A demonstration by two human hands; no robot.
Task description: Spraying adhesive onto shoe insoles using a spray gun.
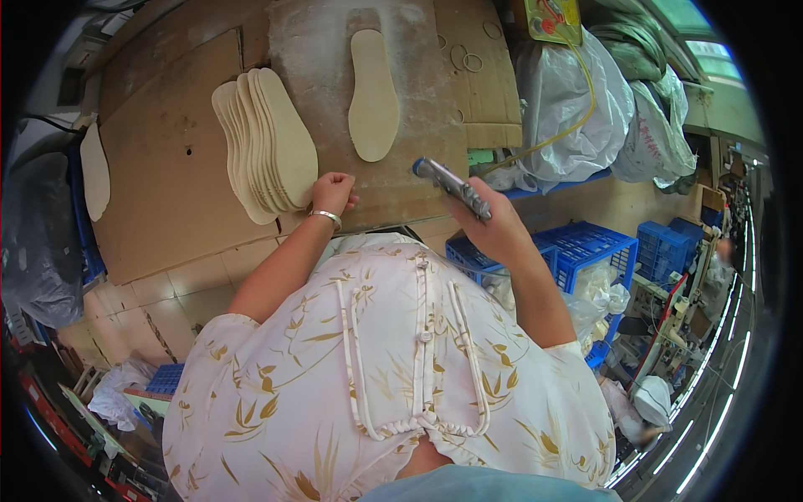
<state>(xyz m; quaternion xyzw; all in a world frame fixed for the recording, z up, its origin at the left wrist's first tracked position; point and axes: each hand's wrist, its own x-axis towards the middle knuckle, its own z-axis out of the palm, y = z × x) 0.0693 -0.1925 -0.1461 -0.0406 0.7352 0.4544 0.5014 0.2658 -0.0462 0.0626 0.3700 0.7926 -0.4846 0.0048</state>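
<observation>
My right hand (pixel 495 224) is wrapped round a metal spray gun (pixel 456 189) with a blue-ringed tip, held above the work table's near edge. Its tip points toward a single cream insole (pixel 374 96) lying flat on a whitish, dusty board (pixel 305 50). My left hand (pixel 335 193), with a bracelet at the wrist, has its fingers curled in and nothing visible in them. Just beside it, to the left, a fanned stack of several cream insoles (pixel 276 138) rests on brown cardboard (pixel 159 180).
Another cream piece (pixel 94 173) lies at the cardboard's far left. Several rings (pixel 473 63) lie on the board at right. A yellow hose (pixel 590 92) runs from a yellow container (pixel 552 18) past plastic bags (pixel 577 109). Blue crates (pixel 592 247) stand at my right, a dark bag (pixel 38 238) at far left.
</observation>
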